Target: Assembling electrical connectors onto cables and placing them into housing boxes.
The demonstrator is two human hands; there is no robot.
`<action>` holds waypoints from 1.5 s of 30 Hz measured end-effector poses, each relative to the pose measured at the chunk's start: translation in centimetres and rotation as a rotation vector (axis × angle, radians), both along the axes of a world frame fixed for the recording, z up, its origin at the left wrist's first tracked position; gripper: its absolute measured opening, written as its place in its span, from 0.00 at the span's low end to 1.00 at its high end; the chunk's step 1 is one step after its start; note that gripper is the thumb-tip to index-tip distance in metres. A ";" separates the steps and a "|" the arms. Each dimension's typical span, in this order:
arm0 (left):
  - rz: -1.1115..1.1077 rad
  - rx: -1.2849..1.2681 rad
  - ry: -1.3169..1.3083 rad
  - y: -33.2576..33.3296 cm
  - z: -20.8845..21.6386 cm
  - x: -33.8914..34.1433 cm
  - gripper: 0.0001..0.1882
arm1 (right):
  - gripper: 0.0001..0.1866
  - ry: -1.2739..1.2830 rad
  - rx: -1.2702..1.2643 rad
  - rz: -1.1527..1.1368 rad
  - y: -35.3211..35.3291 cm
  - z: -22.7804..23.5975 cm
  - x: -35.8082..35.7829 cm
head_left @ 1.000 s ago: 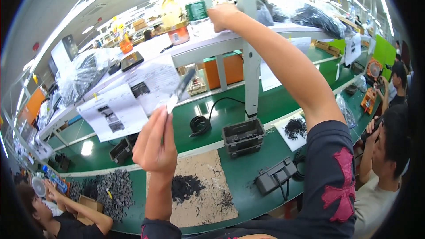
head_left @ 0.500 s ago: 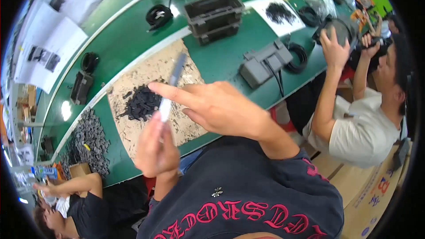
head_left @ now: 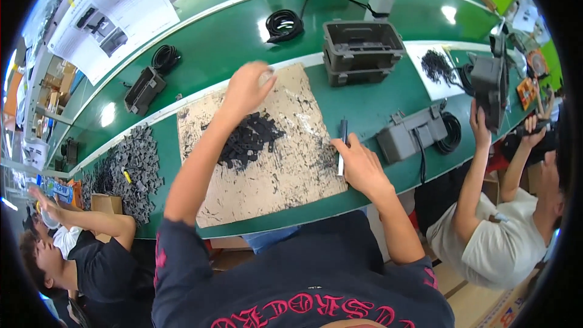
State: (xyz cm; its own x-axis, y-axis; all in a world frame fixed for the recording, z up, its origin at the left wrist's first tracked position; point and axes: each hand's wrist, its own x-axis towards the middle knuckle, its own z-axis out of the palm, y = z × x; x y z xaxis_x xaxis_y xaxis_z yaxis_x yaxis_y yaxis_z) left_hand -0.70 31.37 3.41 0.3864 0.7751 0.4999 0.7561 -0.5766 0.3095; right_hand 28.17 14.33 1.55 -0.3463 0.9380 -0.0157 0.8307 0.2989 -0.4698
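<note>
Over the tan board (head_left: 276,189), your left hand (head_left: 246,90) was half-curled (any contents indeterminable); your right hand (head_left: 362,168) gripped a slim tool (head_left: 340,165).

Blk/wht tool (head_left: 340,166); tan bd. (head_left: 261,191) w/ blk smudges.

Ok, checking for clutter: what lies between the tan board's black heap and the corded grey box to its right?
Head view: tan board, the right hand holding a slim tool, then green tabletop.
</note>
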 end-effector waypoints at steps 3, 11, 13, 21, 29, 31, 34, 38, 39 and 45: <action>0.010 0.076 0.080 11.0 -2.0 2.9 0.16 | 0.24 -0.098 0.029 -0.028 1.4 0.1 -0.4; 0.134 -0.081 0.159 20.8 -2.2 2.8 0.23 | 0.20 0.357 0.073 -0.099 3.0 3.7 -2.4; 0.149 -0.121 -0.124 16.6 0.9 0.2 0.22 | 0.16 0.839 0.012 -0.124 4.7 3.9 -4.3; 0.236 -0.098 -0.158 -23.5 7.5 -1.2 0.22 | 0.26 1.966 -1.270 0.215 15.1 6.9 -14.0; 0.365 -0.613 -0.524 -47.4 -2.0 1.6 0.21 | 0.19 1.529 -0.458 0.140 5.7 11.5 -17.6; 0.421 -0.855 -0.580 -48.2 -5.5 1.9 0.20 | 0.20 1.529 -0.232 0.165 3.2 10.7 -16.5; 0.476 -0.687 -0.390 -48.6 -7.5 2.1 0.21 | 0.19 1.376 -0.141 0.030 -2.2 9.3 -15.6; 0.383 -0.375 -0.976 -44.2 -2.3 -0.7 0.28 | 0.12 0.630 -0.186 0.283 -11.4 6.3 -11.9; 0.289 -0.229 -1.281 -42.3 -1.1 -0.9 0.31 | 0.09 0.609 -0.243 0.412 -13.5 6.1 -11.9; -0.026 -0.195 -1.812 -36.0 1.3 -1.5 0.21 | 0.10 0.723 -0.547 0.230 -18.9 2.4 -12.9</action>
